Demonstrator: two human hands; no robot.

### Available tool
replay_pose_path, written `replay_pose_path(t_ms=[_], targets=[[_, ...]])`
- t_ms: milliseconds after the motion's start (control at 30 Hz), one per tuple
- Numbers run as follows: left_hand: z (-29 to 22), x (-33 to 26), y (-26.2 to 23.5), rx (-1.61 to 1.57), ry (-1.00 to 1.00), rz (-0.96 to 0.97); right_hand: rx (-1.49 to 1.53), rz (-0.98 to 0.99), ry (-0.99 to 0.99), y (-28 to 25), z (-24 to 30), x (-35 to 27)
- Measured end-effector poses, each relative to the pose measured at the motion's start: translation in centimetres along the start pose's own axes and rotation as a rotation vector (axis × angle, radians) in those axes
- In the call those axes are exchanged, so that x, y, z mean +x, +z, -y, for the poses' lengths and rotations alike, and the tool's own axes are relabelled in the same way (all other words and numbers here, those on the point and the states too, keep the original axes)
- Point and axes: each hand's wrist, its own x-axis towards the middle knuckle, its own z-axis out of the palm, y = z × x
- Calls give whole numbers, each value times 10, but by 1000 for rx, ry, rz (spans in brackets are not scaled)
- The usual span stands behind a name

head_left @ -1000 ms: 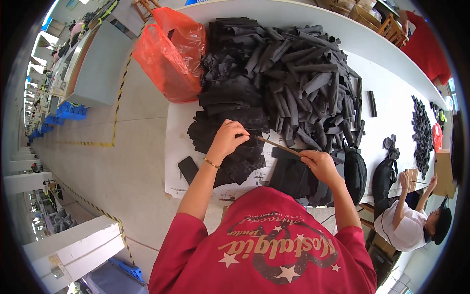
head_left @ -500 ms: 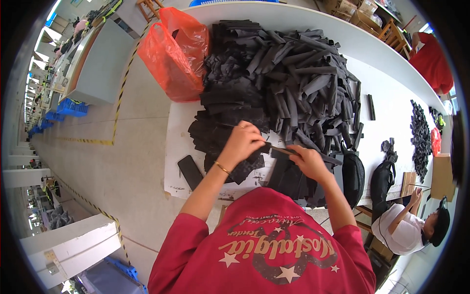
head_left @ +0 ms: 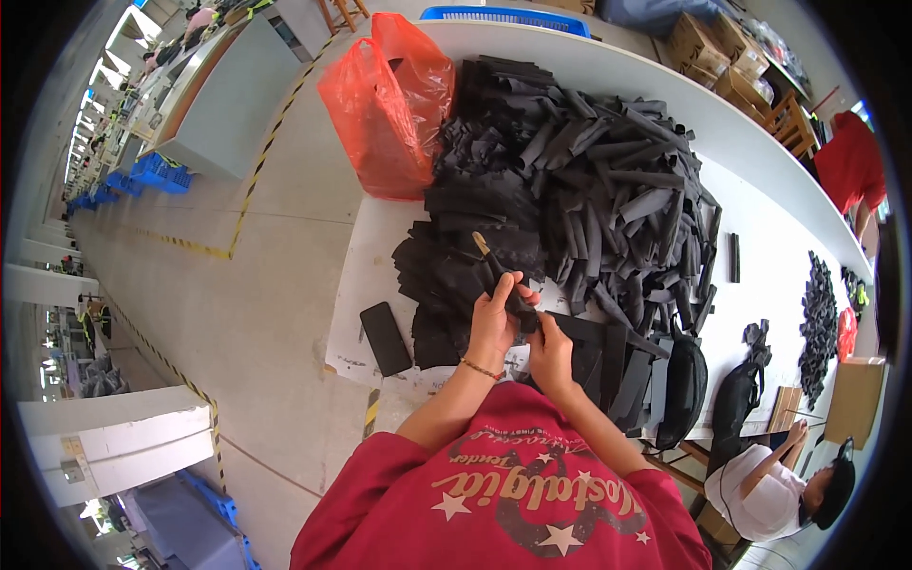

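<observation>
Close to my body, over the table's near edge, my left hand (head_left: 499, 313) is wrapped around a black fabric strip (head_left: 522, 306). A slim stick with a tan tip (head_left: 481, 243) pokes out past that hand, pointing away from me. My right hand (head_left: 551, 351) pinches the lower end of the same strip, right beside the left. How the strip sits around the stick is partly hidden by my fingers. Beyond my hands lie flat black fabric pieces (head_left: 432, 275) in overlapping layers. A large heap of narrow black fabric tubes (head_left: 617, 180) rises at the far right of them.
A black phone (head_left: 385, 339) lies near the table's left edge. An orange-red plastic bag (head_left: 394, 123) stands at the far left corner. Dark flat panels (head_left: 584, 347) and a black pouch (head_left: 682, 389) are to the right. Another person (head_left: 769, 494) sits farther right.
My hands have come together and nearer my body. The stick, earlier lying sideways between them, now points away from me. The view has shifted slightly.
</observation>
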Motion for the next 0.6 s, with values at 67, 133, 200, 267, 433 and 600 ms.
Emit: replay_pose_path(t_ms=[67,133,200,267,433,600], targets=[[-2,-1,3,-13,-5,-14,-72,23,42,2,-6,-12],[-4,2,8,-24,-4,-62,-60,47,85,-1,-9,-20],[-7,4,11,-1,10,-76,-59,56,115,-4,-9,-26],[-13,8,14,49,33,-112,-81,120,118,-10,-6,-31],[-66,36,3,201,332,-212,-28,301,93,-48,-31,-85],[-125,46,28,69,373,-85,-52,293,314,-93,-5,-66]])
